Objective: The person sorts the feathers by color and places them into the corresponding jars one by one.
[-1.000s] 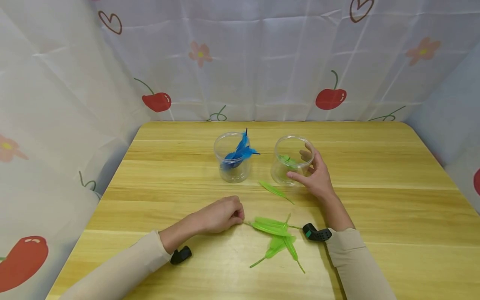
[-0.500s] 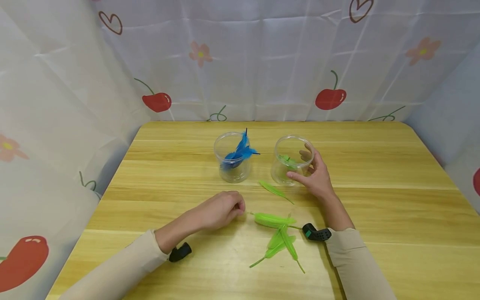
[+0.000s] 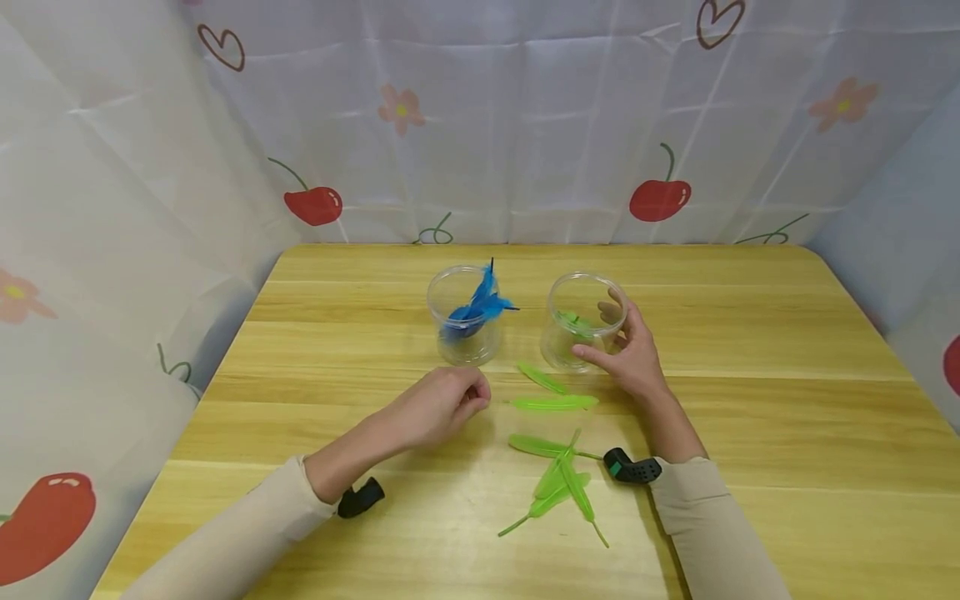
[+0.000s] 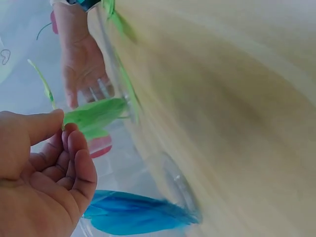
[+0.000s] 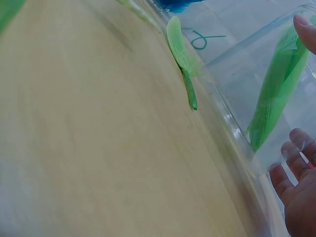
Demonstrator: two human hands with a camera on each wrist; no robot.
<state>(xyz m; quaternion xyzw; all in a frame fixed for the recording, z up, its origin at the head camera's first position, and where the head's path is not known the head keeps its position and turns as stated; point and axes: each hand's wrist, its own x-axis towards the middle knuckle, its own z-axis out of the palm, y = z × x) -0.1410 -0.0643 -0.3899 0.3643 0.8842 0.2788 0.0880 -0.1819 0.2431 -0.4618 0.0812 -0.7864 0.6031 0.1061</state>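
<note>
My left hand (image 3: pixel 442 406) pinches a green feather (image 3: pixel 558 403) by its quill end, between thumb and forefinger. The feather points right, above the wooden table, and overlaps another green feather (image 3: pixel 542 377) lying near the jars. With fingers and thumb around its side, my right hand (image 3: pixel 628 350) holds a clear plastic jar (image 3: pixel 555 343). Green feathers (image 5: pixel 279 86) stand inside that jar, seen through its wall in the right wrist view. Several more green feathers (image 3: pixel 551 498) lie crossed in a loose pile nearer the front, between the two forearms.
A second clear jar (image 3: pixel 468 357) stands left of the held one, with blue feathers (image 3: pixel 472 317) leaning out over its rim. Black wrist camera mounts (image 3: pixel 632 467) sit at both cuffs. A printed curtain (image 3: pixel 517 125) hangs behind the table's back edge.
My left hand has moved away from the pile toward the jars, drawing one green feather off it. The right hand stays on its jar.
</note>
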